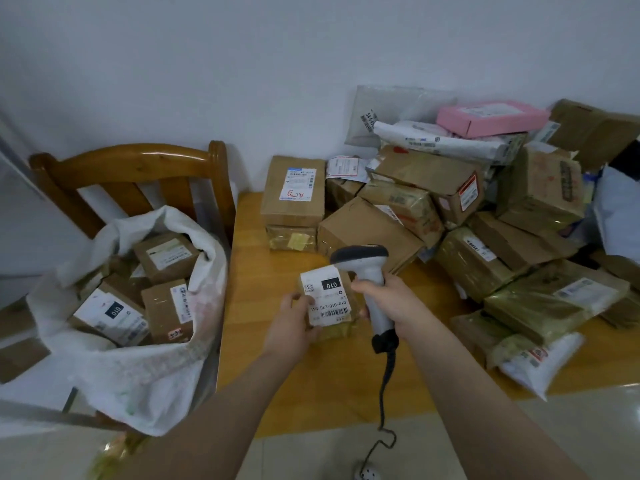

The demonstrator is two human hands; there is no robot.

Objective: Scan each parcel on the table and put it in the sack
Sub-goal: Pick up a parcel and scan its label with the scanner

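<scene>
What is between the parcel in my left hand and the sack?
Beyond the left hand holding the parcel, only bare wooden table up to its edge, then the sack; the head view shows it.

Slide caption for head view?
Left hand holds a labelled parcel by the scanner in the right hand; sack at left.

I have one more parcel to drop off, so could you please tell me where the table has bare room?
Bare wood shows along the left edge of the table, between the sack and the parcel in the left hand, and along the near edge around the scanner cable. The back and right are crowded with piled parcels to the wall.
</scene>
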